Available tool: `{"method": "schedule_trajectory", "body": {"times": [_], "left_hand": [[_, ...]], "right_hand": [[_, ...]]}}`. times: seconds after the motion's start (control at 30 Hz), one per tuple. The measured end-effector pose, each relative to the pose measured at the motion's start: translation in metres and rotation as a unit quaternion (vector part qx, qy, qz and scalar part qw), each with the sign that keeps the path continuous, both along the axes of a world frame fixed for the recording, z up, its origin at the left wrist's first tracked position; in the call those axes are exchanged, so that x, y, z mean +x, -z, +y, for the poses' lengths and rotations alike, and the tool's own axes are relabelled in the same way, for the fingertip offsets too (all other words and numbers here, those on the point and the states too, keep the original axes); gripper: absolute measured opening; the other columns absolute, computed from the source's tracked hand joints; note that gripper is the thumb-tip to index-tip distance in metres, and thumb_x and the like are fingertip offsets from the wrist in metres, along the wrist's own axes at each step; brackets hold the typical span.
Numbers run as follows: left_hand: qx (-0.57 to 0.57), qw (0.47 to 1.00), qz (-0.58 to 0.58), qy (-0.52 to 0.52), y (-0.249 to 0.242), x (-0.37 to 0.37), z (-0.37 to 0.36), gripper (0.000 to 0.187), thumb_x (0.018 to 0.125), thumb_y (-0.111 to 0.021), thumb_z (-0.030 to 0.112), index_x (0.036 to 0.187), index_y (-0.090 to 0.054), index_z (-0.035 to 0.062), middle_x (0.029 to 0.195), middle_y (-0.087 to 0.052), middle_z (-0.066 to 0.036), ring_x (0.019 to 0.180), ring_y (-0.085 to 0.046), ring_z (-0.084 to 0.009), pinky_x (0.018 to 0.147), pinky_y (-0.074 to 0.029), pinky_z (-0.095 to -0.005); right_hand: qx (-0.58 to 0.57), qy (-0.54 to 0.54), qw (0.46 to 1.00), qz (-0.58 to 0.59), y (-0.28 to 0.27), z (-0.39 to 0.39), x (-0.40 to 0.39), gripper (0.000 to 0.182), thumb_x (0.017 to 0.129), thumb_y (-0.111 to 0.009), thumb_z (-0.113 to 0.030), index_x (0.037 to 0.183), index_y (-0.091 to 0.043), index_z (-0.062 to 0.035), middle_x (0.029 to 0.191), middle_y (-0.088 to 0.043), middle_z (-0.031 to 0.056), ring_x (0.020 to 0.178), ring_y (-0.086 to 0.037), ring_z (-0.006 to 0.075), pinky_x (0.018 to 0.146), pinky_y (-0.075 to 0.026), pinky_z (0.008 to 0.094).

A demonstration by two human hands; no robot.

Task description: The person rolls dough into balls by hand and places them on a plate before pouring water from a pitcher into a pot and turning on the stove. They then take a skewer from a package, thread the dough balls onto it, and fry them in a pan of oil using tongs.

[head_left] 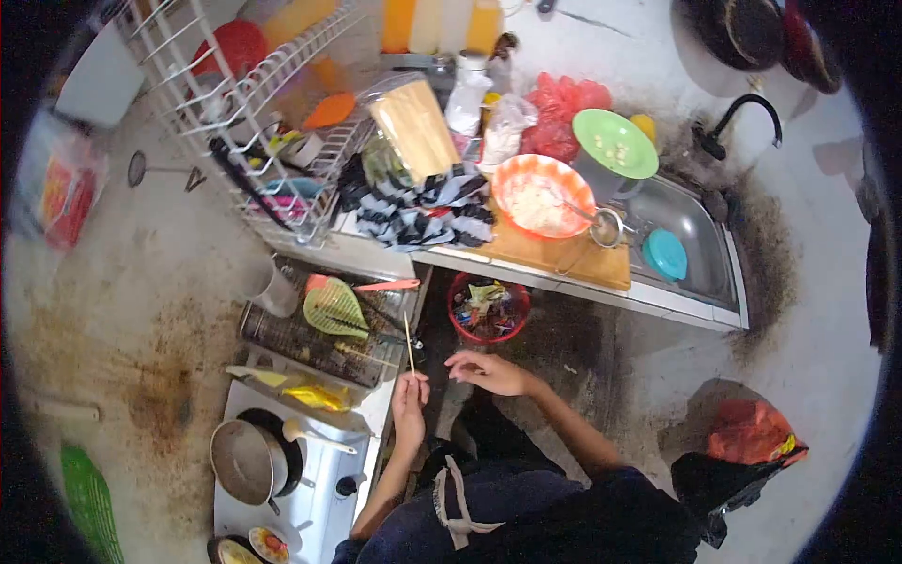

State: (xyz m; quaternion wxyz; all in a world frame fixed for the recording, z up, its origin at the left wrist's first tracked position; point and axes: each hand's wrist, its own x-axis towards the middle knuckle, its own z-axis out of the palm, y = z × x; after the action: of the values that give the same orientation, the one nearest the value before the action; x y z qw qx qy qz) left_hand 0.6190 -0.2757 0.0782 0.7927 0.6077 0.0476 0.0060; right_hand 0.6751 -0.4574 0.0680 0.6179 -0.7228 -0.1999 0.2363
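Note:
My left hand (410, 393) is closed around the lower end of a thin wooden stick (410, 344), which points up and away from me. To its right, my right hand (490, 372) hangs in the air with fingers stretched out and holds nothing that I can see. Beyond the hands, a red bin (457, 320) with wrappers in it stands on the floor. Left of the stick lie a light green slotted scoop (334, 308) and an orange-handled utensil (390, 286).
A stove (322, 477) with a pan (246, 459) is at lower left. On the far counter are an orange-rimmed bowl (507, 179) of pale food, a wooden board (601, 270), a green plate (631, 130) and a sink (705, 240). A wire rack (282, 85) stands at upper left.

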Motion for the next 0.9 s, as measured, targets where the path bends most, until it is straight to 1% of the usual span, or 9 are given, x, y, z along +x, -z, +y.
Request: {"method": "schedule_trajectory", "body": {"times": [0.3, 0.47, 0.53, 0.63, 0.67, 0.73, 0.77, 0.8, 0.9], "left_hand": [[-0.028, 0.989, -0.13, 0.058, -0.089, 0.122, -0.083, 0.022, 0.092, -0.036, 0.029, 0.086, -0.045, 0.0098, 0.061, -0.039, 0.004, 0.053, -0.031, -0.0031, 0.045, -0.02, -0.0171], [-0.053, 0.972, -0.224, 0.05, -0.129, 0.197, -0.135, 0.023, 0.092, -0.035, 0.029, 0.085, -0.043, 0.0077, 0.063, -0.038, 0.003, 0.053, -0.03, -0.0036, 0.047, -0.022, -0.0174], [-0.026, 0.979, -0.194, 0.049, -0.146, 0.219, -0.155, 0.022, 0.092, -0.035, 0.028, 0.081, -0.041, 0.0086, 0.061, -0.035, 0.003, 0.052, -0.029, -0.004, 0.048, -0.022, -0.0177], [-0.038, 0.972, -0.198, 0.124, -0.147, 0.265, -0.174, 0.026, 0.09, -0.038, 0.031, 0.075, -0.036, 0.0099, 0.062, -0.033, 0.003, 0.054, -0.029, -0.0047, 0.049, -0.024, -0.0181], [-0.04, 0.972, -0.193, 0.127, -0.154, 0.278, -0.185, 0.026, 0.09, -0.038, 0.031, 0.075, -0.036, 0.0099, 0.062, -0.033, 0.003, 0.054, -0.029, -0.0047, 0.049, -0.024, -0.0181], [0.037, 0.972, -0.114, 0.202, -0.17, 0.305, -0.204, 0.024, 0.089, -0.044, 0.028, 0.076, -0.037, 0.009, 0.065, -0.038, 0.002, 0.056, -0.035, -0.0061, 0.05, -0.029, -0.0185], [0.088, 0.957, -0.178, 0.21, -0.171, 0.321, -0.218, 0.022, 0.087, -0.048, 0.024, 0.079, -0.038, 0.0071, 0.07, -0.041, 0.0, 0.062, -0.041, -0.0071, 0.053, -0.033, -0.0193], [0.139, 0.936, -0.239, 0.217, -0.166, 0.337, -0.232, 0.021, 0.086, -0.051, 0.021, 0.083, -0.039, 0.0052, 0.075, -0.045, -0.002, 0.067, -0.047, -0.0082, 0.056, -0.038, -0.0201], [0.206, 0.93, -0.172, 0.249, -0.14, 0.378, -0.266, 0.024, 0.083, -0.054, 0.014, 0.093, -0.037, -0.0003, 0.085, -0.051, -0.007, 0.079, -0.056, -0.0132, 0.062, -0.047, -0.0235]], "right_hand": [[-0.045, -0.001, 0.98, -0.192, -0.177, -0.141, 0.061, 0.028, 0.086, -0.048, -0.014, 0.111, -0.047, -0.0014, 0.1, -0.055, 0.007, 0.091, -0.052, 0.0136, 0.082, -0.041, 0.0286], [-0.094, 0.143, 0.941, -0.292, -0.223, -0.219, 0.11, 0.023, 0.082, -0.054, -0.011, 0.102, -0.052, -0.0007, 0.091, -0.058, 0.0053, 0.088, -0.055, 0.0154, 0.079, -0.041, 0.0284], [-0.064, 0.197, 0.945, -0.255, -0.227, -0.242, 0.126, 0.022, 0.081, -0.055, -0.011, 0.101, -0.053, -0.0021, 0.086, -0.059, 0.0066, 0.083, -0.056, 0.0166, 0.077, -0.042, 0.0288], [-0.192, 0.353, 0.836, -0.374, -0.222, -0.282, 0.155, 0.028, 0.081, -0.055, -0.015, 0.105, -0.05, -0.0011, 0.092, -0.057, 0.0094, 0.08, -0.055, 0.0174, 0.071, -0.042, 0.0289], [-0.196, 0.354, 0.837, -0.369, -0.214, -0.295, 0.164, 0.028, 0.081, -0.055, -0.015, 0.105, -0.05, -0.0011, 0.092, -0.057, 0.0094, 0.08, -0.055, 0.0174, 0.071, -0.042, 0.0289], [-0.237, 0.543, 0.709, -0.381, -0.194, -0.319, 0.18, 0.032, 0.083, -0.054, -0.016, 0.11, -0.046, -0.0015, 0.096, -0.055, 0.0094, 0.077, -0.055, 0.0168, 0.068, -0.042, 0.0279], [-0.239, 0.544, 0.709, -0.38, -0.175, -0.335, 0.186, 0.032, 0.083, -0.054, -0.016, 0.11, -0.046, -0.0015, 0.096, -0.055, 0.0094, 0.077, -0.055, 0.0168, 0.068, -0.042, 0.0279], [-0.154, 0.554, 0.769, -0.281, -0.151, -0.354, 0.19, 0.032, 0.084, -0.052, -0.019, 0.111, -0.045, -0.0023, 0.096, -0.053, 0.0089, 0.077, -0.054, 0.0161, 0.067, -0.042, 0.0273], [-0.026, 0.53, 0.839, -0.116, -0.121, -0.365, 0.2, 0.033, 0.088, -0.045, -0.026, 0.113, -0.044, -0.0034, 0.095, -0.052, 0.0077, 0.079, -0.053, 0.0146, 0.066, -0.042, 0.026]]}}
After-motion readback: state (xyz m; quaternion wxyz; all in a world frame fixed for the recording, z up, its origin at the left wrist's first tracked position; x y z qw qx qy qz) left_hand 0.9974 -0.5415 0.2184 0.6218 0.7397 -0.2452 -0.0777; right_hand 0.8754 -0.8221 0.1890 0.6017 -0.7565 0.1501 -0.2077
